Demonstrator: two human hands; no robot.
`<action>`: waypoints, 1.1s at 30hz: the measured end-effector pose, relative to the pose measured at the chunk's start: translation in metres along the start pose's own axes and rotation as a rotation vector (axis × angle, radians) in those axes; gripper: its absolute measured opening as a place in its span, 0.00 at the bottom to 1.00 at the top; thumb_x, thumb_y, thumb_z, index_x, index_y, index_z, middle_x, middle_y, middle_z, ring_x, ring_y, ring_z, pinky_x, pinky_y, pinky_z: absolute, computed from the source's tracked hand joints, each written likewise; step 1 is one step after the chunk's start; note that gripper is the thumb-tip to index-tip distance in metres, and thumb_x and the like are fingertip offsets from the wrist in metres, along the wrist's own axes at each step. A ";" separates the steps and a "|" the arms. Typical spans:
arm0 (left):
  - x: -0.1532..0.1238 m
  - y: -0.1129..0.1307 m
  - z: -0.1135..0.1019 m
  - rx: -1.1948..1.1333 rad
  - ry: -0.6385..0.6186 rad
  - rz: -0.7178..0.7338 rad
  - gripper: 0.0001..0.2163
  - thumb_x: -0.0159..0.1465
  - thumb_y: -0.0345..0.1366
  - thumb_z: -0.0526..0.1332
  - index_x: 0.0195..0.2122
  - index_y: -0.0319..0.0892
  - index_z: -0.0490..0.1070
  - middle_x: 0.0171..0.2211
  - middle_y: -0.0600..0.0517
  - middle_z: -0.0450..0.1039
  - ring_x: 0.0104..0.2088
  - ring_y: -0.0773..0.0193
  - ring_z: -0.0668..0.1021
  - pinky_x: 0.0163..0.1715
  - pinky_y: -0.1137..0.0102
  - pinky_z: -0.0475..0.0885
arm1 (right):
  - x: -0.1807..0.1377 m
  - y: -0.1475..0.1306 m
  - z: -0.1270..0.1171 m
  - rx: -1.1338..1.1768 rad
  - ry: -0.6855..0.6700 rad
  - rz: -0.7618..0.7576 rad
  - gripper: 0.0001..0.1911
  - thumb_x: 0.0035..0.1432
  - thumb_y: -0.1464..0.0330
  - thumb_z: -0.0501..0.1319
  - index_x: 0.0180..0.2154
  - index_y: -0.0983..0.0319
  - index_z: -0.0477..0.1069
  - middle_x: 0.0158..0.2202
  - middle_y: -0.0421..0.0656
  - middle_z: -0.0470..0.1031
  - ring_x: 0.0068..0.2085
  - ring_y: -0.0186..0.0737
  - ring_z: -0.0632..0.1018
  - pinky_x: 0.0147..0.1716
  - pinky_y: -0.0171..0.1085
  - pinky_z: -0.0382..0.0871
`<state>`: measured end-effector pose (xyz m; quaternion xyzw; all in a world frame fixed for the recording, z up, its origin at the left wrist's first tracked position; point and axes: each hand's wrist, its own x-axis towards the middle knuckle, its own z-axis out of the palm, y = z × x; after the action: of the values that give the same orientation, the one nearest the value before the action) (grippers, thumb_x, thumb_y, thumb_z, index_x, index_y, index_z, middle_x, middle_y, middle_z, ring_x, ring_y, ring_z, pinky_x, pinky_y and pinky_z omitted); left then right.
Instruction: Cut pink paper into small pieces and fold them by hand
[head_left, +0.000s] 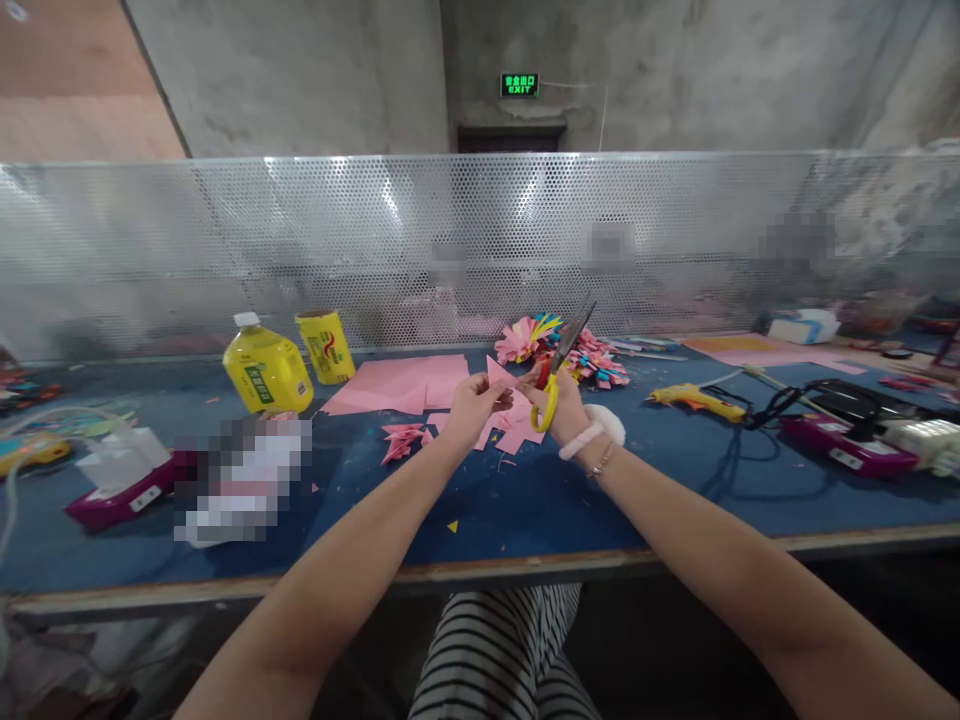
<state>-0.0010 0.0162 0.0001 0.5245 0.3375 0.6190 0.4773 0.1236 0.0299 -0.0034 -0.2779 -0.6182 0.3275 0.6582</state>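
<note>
My left hand (474, 408) pinches a small folded piece of pink paper (498, 372) that comes to a point at the top. Hooked in my right hand (568, 408) are scissors (549, 402) with yellow handles, their dark blades pointing up and away from the paper. The right fingertips are close to the paper's right side; whether they touch it I cannot tell. Beneath and behind my hands lie pink sheets (390, 385) and cut pink pieces. A small pile of folded pink pieces (403, 440) sits left of my hands.
Behind my right hand is a heap of colourful paper flowers (600, 360). A yellow jug (266, 365) and a yellow canister (326, 347) stand at back left. Glue gun (697, 402), cables and power strip (847, 445) are on the right; another power strip (127, 495) is left.
</note>
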 end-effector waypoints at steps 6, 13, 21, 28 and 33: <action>-0.001 0.001 0.000 -0.086 -0.003 -0.025 0.16 0.47 0.46 0.62 0.20 0.38 0.61 0.18 0.52 0.70 0.17 0.71 0.71 0.22 0.73 0.68 | -0.002 -0.002 0.000 0.019 -0.020 0.008 0.16 0.37 0.65 0.65 0.27 0.60 0.59 0.26 0.39 0.67 0.28 0.34 0.70 0.32 0.37 0.67; 0.001 0.003 -0.005 0.001 -0.014 0.032 0.14 0.49 0.44 0.61 0.20 0.37 0.62 0.18 0.53 0.69 0.17 0.74 0.70 0.20 0.75 0.67 | -0.005 -0.004 0.000 0.026 -0.105 0.031 0.15 0.36 0.65 0.65 0.26 0.61 0.61 0.24 0.39 0.68 0.25 0.33 0.69 0.26 0.35 0.65; -0.004 0.004 0.000 0.043 -0.045 0.033 0.11 0.50 0.41 0.61 0.22 0.36 0.66 0.19 0.54 0.68 0.18 0.74 0.69 0.22 0.76 0.67 | -0.002 0.002 -0.002 0.063 -0.101 0.047 0.14 0.40 0.64 0.63 0.26 0.61 0.59 0.21 0.35 0.64 0.21 0.28 0.66 0.22 0.32 0.61; -0.001 0.016 -0.009 0.191 0.057 0.098 0.11 0.52 0.41 0.59 0.22 0.37 0.65 0.20 0.52 0.69 0.19 0.73 0.70 0.22 0.75 0.67 | -0.003 -0.012 -0.007 -0.067 -0.205 0.201 0.14 0.44 0.60 0.61 0.24 0.60 0.57 0.18 0.35 0.58 0.19 0.27 0.62 0.17 0.30 0.57; 0.006 0.028 -0.027 0.189 0.112 0.236 0.13 0.55 0.42 0.56 0.21 0.38 0.63 0.16 0.54 0.66 0.16 0.74 0.67 0.18 0.76 0.63 | 0.002 -0.004 -0.016 -0.153 -0.321 0.380 0.18 0.43 0.56 0.61 0.26 0.61 0.57 0.17 0.32 0.53 0.16 0.24 0.54 0.12 0.29 0.48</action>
<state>-0.0334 0.0150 0.0215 0.5678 0.3565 0.6644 0.3303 0.1403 0.0299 -0.0004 -0.3825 -0.6744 0.4373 0.4556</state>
